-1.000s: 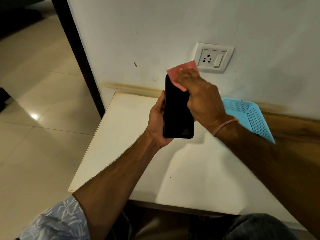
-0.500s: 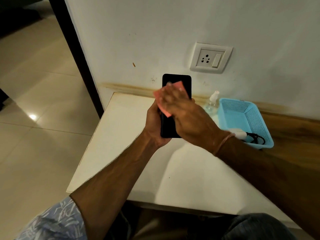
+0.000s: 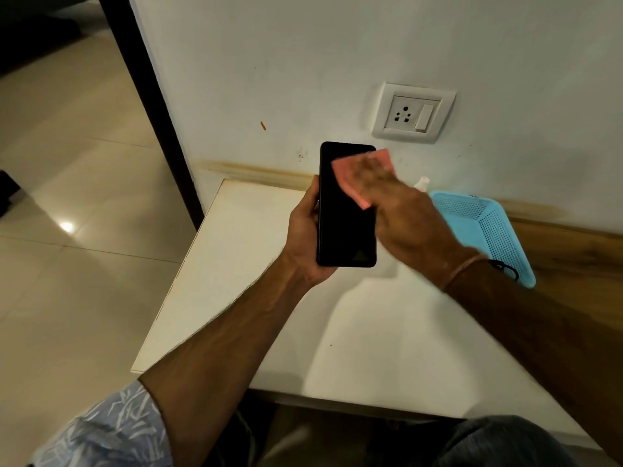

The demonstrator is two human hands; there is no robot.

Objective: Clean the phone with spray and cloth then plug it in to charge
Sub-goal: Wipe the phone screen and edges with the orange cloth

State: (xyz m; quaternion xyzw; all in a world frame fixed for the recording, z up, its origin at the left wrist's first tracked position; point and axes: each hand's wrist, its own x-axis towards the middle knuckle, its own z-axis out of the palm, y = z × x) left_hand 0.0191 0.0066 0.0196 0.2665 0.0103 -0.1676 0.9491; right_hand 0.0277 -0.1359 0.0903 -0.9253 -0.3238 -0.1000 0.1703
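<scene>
While clamping the phone (image 3: 340, 227) in the left grip (image 3: 305, 230), presses a pink cloth (image 3: 345, 175) onto the upper right of the dark screen with the right grip (image 3: 404, 220). Holds the phone upright, screen toward the camera, in the air above the far part of the white counter (image 3: 253, 298), clear of its surface.

Left grip: curled round the phone's left edge and lower back, thumb lying along the left edge, palm behind.

Right grip: fingers laid fairly straight and close together over the cloth, pressing it flat to the glass. Motion-blurred here, thumb not made out.

Cloth caught between fingers and screen, sticking out left of and above the fingertips, covering the phone's top right corner.

Thin band (image 3: 463, 268) round the right wrist.

Behind the right grip, just the white top of a spray bottle (image 3: 422, 182) showing, on the counter by the wall, just beside a light-blue mesh basket (image 3: 488, 230). Basket on the counter's right side near the wall, partly hidden by the right forearm, with a black cable (image 3: 504, 266) showing at its near end.

White socket plate with switch (image 3: 413, 112) on the wall, up and right of the phone's top.

Lower left: pale-blue patterned sleeve (image 3: 111, 429). Left: glossy tiled floor (image 3: 67, 163) and a dark vertical post (image 3: 151, 106) at the wall's edge.
</scene>
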